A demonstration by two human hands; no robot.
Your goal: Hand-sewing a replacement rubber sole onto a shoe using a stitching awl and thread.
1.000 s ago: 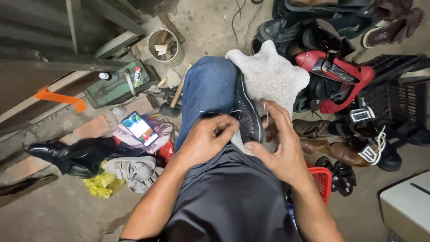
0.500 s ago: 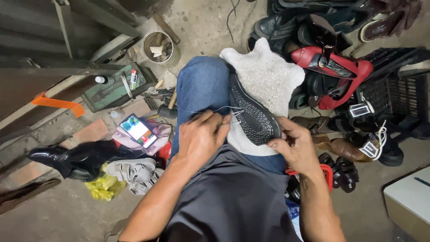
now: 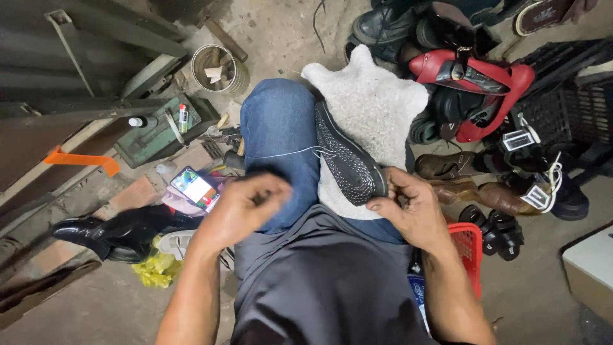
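A black shoe with white stitching [image 3: 348, 160] lies sole-edge up on a white fleecy cloth [image 3: 373, 105] over my lap. My right hand [image 3: 408, 207] grips the shoe's near end. A white thread [image 3: 287, 153] runs taut from the shoe across my blue-jeaned knee [image 3: 278, 124] to my left hand [image 3: 246, 204], which is blurred, with its fingers pinched together on the thread's end.
A phone with a lit screen [image 3: 195, 188] lies left of my knee, by a black glossy shoe [image 3: 108, 233] and a yellow rag [image 3: 153, 268]. A green toolbox [image 3: 163, 134] and a tin can [image 3: 220, 70] sit beyond. Several shoes pile up at right beside a red basket [image 3: 469, 243].
My left hand has pulled away from the shoe toward the left, drawing the thread out taut. The shoe has turned and shifted right on the cloth in my right hand.
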